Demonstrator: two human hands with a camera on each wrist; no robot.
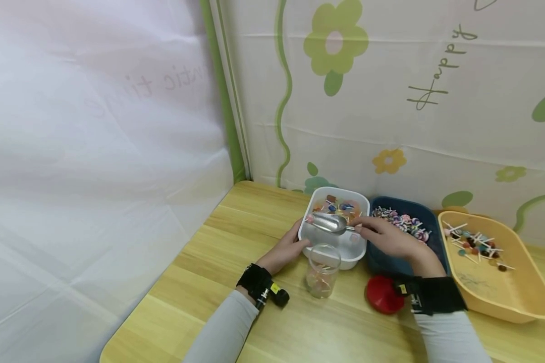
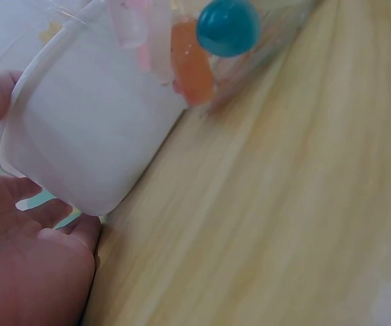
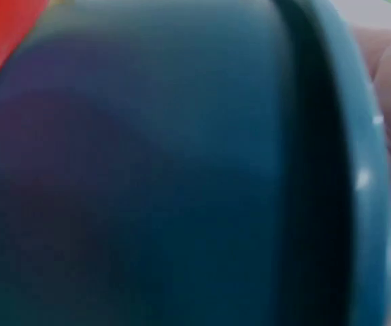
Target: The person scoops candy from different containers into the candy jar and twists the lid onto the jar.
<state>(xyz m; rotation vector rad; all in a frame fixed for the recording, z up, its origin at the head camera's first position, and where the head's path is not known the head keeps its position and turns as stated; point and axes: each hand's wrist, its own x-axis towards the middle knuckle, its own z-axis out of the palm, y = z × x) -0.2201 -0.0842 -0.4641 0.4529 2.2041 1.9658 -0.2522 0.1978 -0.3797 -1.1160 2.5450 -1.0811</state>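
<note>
My left hand point(image 1: 283, 253) grips the left side of a white plastic bin point(image 1: 351, 256), and the left wrist view shows the thumb at its rim and fingers along its outer wall point(image 2: 93, 109). Lollipops and other candies point(image 1: 340, 207) lie at the bin's far end. Above the bin, my right hand point(image 1: 392, 241) holds a metal scoop point(image 1: 330, 224) by its handle; a pinkish candy shows at the scoop's front edge. A clear jar point(image 1: 323, 272) with some candies inside stands just in front of the bin. The right wrist view is mostly blocked by a blue bin.
Right of the white bin stands the dark blue bin point(image 1: 436, 237) with many small lollipops. Beyond it is a yellow bin point(image 1: 522, 290) holding more lollipops. A red lid point(image 1: 383, 295) lies near my right wrist. A printed curtain point(image 1: 390, 126) rises behind the wooden table point(image 1: 177, 302).
</note>
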